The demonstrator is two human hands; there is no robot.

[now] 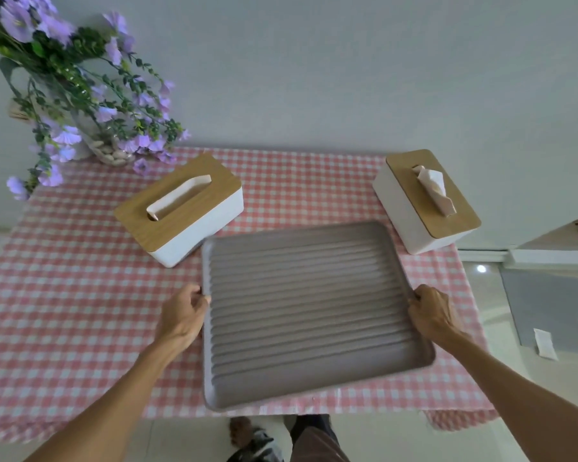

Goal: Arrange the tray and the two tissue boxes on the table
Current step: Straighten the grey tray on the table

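Note:
A grey ribbed tray (pixel 311 311) lies over the middle of the table, turned slightly so its near right corner points outward. My left hand (pixel 184 315) grips its left rim and my right hand (pixel 431 311) grips its right rim. A white tissue box with a wooden lid (pixel 181 208) stands at an angle behind the tray's left corner, a tissue poking from its slot. A second white tissue box with a wooden lid (pixel 427 200) stands at the back right, close to the tray's far right corner and the table's right edge.
A pink checked cloth (pixel 64 311) covers the table, which stands against a pale wall. A vase of purple flowers (pixel 111 151) sits at the back left corner. The near table edge runs just under the tray. My feet (pixel 257 438) show on the tiled floor below.

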